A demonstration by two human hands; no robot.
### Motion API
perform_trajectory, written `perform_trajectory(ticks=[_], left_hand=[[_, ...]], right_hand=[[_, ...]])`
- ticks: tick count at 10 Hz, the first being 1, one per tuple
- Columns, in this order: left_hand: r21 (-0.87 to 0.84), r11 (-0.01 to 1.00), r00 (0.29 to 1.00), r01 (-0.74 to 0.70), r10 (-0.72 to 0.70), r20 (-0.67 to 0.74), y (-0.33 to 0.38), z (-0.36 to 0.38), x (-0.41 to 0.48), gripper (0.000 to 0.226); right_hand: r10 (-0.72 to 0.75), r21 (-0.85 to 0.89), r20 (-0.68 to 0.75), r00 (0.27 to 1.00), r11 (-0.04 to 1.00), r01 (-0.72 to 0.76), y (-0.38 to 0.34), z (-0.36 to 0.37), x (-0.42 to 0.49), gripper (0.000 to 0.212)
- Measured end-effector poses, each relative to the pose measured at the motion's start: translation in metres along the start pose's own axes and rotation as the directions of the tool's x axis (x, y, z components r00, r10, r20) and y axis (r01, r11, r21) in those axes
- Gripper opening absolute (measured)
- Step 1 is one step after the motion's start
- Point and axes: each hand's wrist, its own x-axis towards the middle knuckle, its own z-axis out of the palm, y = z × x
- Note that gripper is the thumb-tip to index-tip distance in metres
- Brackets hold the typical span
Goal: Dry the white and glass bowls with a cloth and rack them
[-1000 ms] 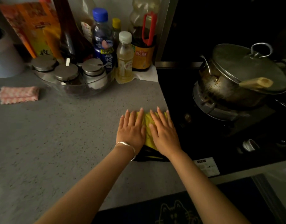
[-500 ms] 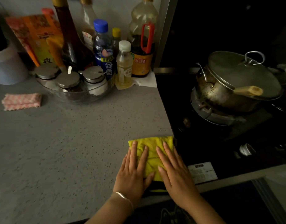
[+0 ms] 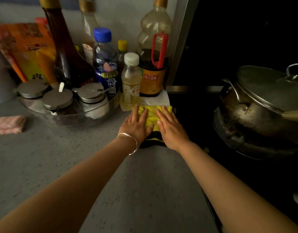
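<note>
Head view of a dim kitchen. A folded yellow cloth with a black band at its near edge lies flat at the back of the grey speckled worktop. Its right edge sits over the seam with the black glass hob.

Your left hand, with a silver bangle on the wrist, and your right hand press on the cloth side by side, palms down. Each grip is apart: fingers straight, flat on the fabric, closed round nothing. The white bowl, the glass bowl and the rack are out of view.

The cloth looks soft, light and limp, so it should bunch rather than keep a shape. It is probably best taken by gathering its middle into one palm or pinching the near black edge. The bowls may be slick while wet, and the glass one breakable.

Just beyond the cloth stand a small pale-yellow bottle with a white cap and a large dark sauce bottle with a red handle. Left of them is a tray of three steel-lidded jars. A folded pink cloth lies well apart at the far left. A lidded steel pot sits on the hob.
</note>
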Motion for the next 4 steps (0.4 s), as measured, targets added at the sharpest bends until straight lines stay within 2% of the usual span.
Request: perform_trajectory(ticks=[2,3,4], left_hand=[[0.001,0.999,0.998,0.051,-0.051,-0.036,0.002,0.003,-0.005,0.065],[0.007,0.999,0.999,0.038,-0.038,0.013,-0.001,-0.005,-0.021,0.064],[0.007,1.0,1.0,0.013,-0.013,-0.024,-0.015,-0.023,-0.045,0.063]], right_hand=[[0.036,-0.022,0.005,0.999,0.999,-0.036,-0.002,-0.002,-0.001,0.05],[0.133,-0.036,0.08,0.988,0.991,-0.131,-0.008,-0.006,-0.021,0.052],[0.15,0.084,0.094,0.984,0.984,-0.158,-0.02,-0.029,-0.054,0.055]])
